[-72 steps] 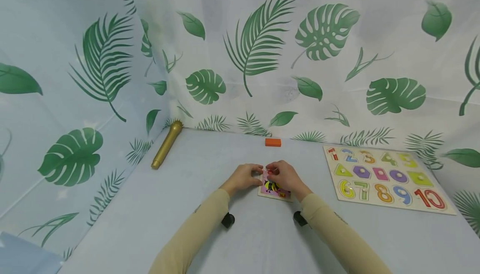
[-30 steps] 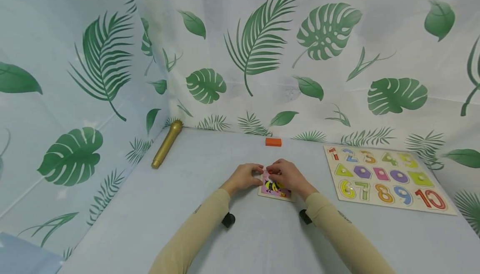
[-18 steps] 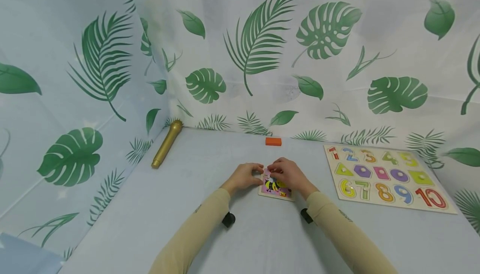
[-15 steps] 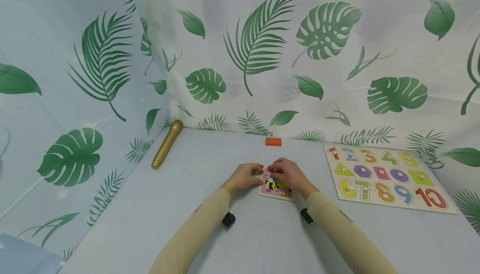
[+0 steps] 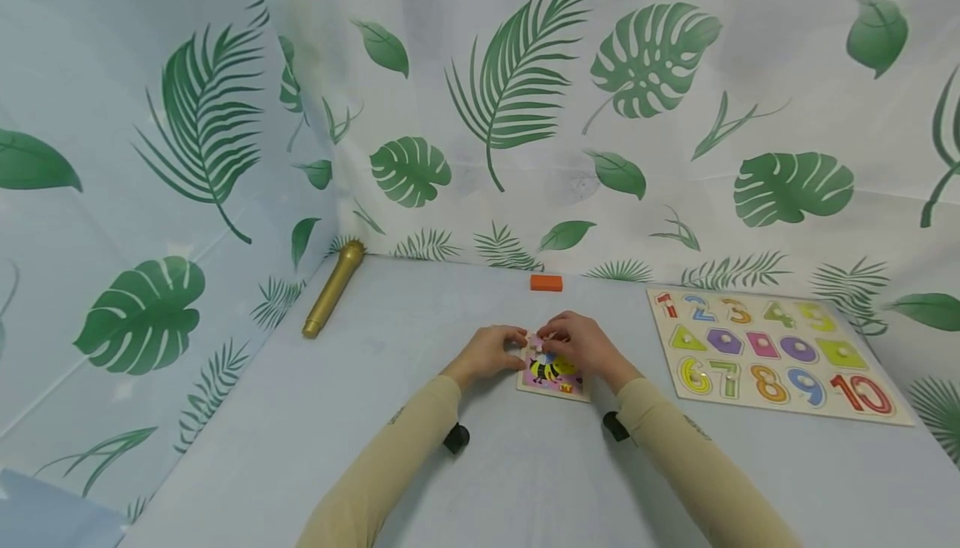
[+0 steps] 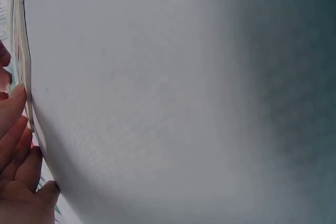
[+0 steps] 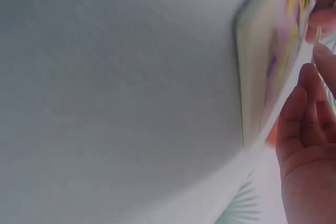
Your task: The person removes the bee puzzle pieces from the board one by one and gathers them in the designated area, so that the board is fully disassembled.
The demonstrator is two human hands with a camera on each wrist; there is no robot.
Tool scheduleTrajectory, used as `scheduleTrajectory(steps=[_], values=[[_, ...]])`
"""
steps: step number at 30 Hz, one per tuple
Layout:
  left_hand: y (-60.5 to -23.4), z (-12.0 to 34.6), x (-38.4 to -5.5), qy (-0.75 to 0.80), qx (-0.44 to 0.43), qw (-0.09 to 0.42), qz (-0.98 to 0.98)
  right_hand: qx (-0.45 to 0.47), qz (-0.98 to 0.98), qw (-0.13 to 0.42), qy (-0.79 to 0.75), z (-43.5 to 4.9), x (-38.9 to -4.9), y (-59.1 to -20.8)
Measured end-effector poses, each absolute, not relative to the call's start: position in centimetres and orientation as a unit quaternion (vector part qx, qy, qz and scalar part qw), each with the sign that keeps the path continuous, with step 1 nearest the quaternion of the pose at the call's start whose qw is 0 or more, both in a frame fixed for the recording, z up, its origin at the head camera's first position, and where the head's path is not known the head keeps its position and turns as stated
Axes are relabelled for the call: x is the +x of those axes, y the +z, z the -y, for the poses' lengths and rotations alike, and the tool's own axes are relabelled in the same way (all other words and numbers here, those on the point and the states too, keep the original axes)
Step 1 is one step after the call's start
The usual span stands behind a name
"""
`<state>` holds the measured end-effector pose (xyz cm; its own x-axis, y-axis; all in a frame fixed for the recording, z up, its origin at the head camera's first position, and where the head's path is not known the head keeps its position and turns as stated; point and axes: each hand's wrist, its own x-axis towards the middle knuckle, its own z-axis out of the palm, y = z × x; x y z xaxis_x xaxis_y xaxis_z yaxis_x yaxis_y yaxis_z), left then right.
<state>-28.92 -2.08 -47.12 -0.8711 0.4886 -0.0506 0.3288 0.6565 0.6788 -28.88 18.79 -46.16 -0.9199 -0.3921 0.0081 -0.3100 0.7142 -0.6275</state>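
A small wooden jigsaw puzzle (image 5: 551, 390) with a bee picture on pink lies on the table before me. My left hand (image 5: 487, 354) holds its left side, thumb and fingertips at the far left corner; in the left wrist view, the thumb (image 6: 14, 103) touches the puzzle's edge. Over the far left part, my right hand (image 5: 581, 344) pinches a small pink puzzle piece (image 5: 535, 341). Edge-on, that piece shows as a thin pale sliver at the thumb tip in the right wrist view. My right fingers cover part of the picture.
An orange block (image 5: 546, 283) lies beyond the puzzle. On the right is a wooden number and shape board (image 5: 780, 356); at the far left, a gold microphone (image 5: 334, 288). Leaf-printed cloth (image 5: 517, 115) walls the table's back and left side.
My right hand has shifted slightly away and to the right, and the pink piece now shows at its fingertips. More of the bee is uncovered. The left hand has stayed at the puzzle's edge.
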Motion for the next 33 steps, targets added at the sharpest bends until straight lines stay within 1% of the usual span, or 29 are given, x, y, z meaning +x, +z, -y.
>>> scheduleTrajectory(steps=[7, 15, 20, 26, 33], values=[[-47.1, 1.9, -28.9, 0.347, 0.212, 0.129, -0.904, -0.141, -0.930, 0.065, -0.334, -21.2, -30.0, -45.9], [-47.3, 1.8, -29.0, 0.346, 0.213, 0.127, -0.905, -0.064, -0.937, 0.057, -0.339, -24.8, -30.9, -46.0], [-47.2, 1.8, -29.0, 0.348, 0.211, 0.126, -0.905, -0.035, -0.937, 0.063, -0.343, -26.2, -31.2, -46.2], [-47.2, 1.8, -28.8, 0.349, 0.207, 0.133, -0.904, -0.037, -0.943, 0.059, -0.327, -27.2, -31.5, -46.6], [-47.2, 1.7, -29.0, 0.342, 0.207, 0.129, -0.907, -0.039, -0.942, 0.060, -0.327, -26.8, -32.0, -46.2]])
